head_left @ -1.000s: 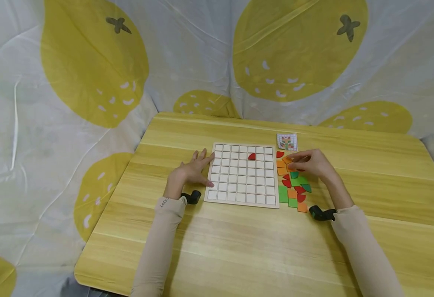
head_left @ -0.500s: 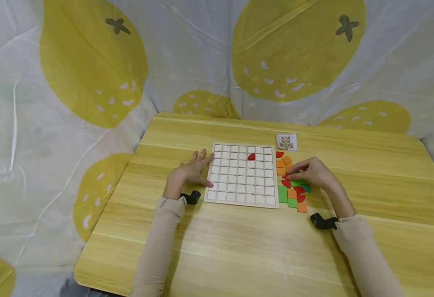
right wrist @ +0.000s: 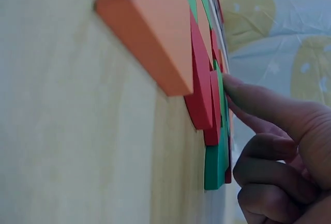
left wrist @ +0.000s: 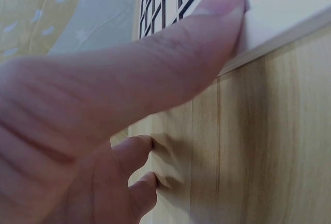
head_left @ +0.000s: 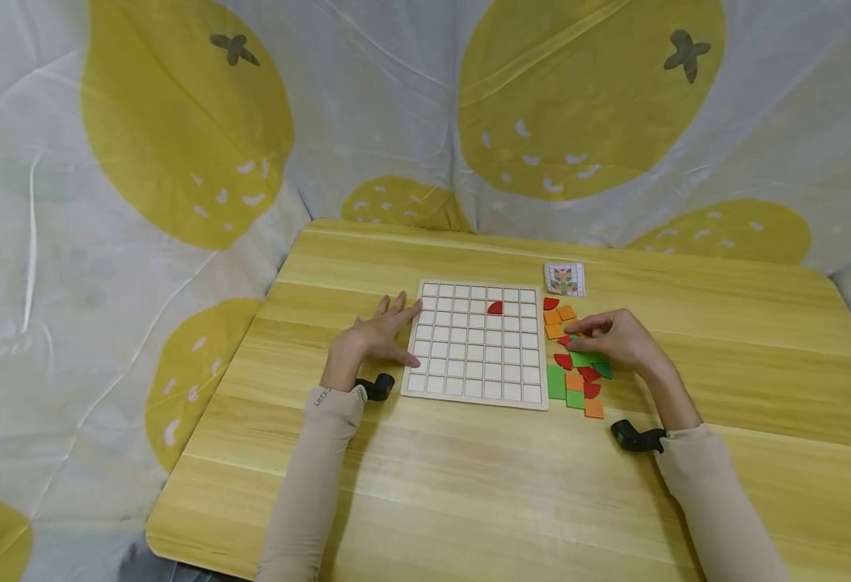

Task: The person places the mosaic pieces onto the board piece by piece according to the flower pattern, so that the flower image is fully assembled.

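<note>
A white grid board (head_left: pixel 478 401) with a light wooden frame lies on the table in the head view. One red quarter-circle tile (head_left: pixel 495 308) sits in a cell near its far side. My left hand (head_left: pixel 374 335) lies spread at the board's left edge; its thumb (left wrist: pixel 207 32) presses on the frame in the left wrist view. Over the loose tiles, my right hand (head_left: pixel 617 338) has thumb and index finger at another red quarter-circle tile (head_left: pixel 563 341), seemingly pinching it. Its other fingers (right wrist: pixel 271 177) are curled. Part of the pile beneath the hand is hidden.
Orange squares (head_left: pixel 554 331), green tiles (head_left: pixel 556 382) and more red quarter-circles (head_left: pixel 591 390) lie loose along the board's right side. Behind them rests a small pattern card (head_left: pixel 565 280). A lemon-print cloth (head_left: pixel 396 97) hangs behind the wooden table (head_left: pixel 469 485).
My right hand has come from the orange squares toward the near side, to the red and green tiles. The orange squares and a red tile have shifted slightly. My left hand stays put.
</note>
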`<state>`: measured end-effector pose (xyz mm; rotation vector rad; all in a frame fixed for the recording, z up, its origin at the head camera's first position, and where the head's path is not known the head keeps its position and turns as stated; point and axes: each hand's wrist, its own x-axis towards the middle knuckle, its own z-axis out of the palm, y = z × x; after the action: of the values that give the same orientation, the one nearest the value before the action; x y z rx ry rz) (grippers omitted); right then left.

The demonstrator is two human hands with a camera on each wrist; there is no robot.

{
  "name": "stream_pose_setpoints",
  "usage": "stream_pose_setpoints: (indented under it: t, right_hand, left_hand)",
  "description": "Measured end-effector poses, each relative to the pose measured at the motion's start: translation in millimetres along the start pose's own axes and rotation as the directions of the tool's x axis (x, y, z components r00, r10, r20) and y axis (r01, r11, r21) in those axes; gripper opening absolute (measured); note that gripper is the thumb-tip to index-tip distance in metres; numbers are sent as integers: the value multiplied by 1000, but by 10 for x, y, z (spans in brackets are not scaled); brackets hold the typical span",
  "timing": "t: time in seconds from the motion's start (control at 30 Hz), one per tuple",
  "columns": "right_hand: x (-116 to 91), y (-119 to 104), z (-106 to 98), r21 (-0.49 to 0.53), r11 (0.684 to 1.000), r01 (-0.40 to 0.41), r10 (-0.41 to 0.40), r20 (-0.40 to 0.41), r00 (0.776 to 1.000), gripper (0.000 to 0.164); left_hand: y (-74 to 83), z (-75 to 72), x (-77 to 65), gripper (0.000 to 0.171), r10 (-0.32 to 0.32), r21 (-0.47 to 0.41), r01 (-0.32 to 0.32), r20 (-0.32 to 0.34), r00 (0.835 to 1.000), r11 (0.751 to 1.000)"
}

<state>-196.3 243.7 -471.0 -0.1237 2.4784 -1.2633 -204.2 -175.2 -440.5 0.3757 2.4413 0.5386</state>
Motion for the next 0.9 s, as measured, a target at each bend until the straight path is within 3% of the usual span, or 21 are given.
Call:
stream_pose_setpoints:
  t: [0.43, 0.7, 0.9]
  right_hand:
    - [-5, -32, 70, -69, 997, -23, 19, -59, 998, 35]
    - [-7, -69, 84, -137, 991, -9, -10, -130, 991, 25]
    - [-11, -85, 67, -154, 988, 10, -25, -90, 996, 26]
  left_hand:
    - [12, -3, -18, 108, -5, -7, 5, 5, 1000, 1000]
    - [24, -5, -15, 108, -1, -6, 1, -3, 1000, 1000]
    - [19, -3, -15, 108, -5, -8, 5, -7, 1000, 1000]
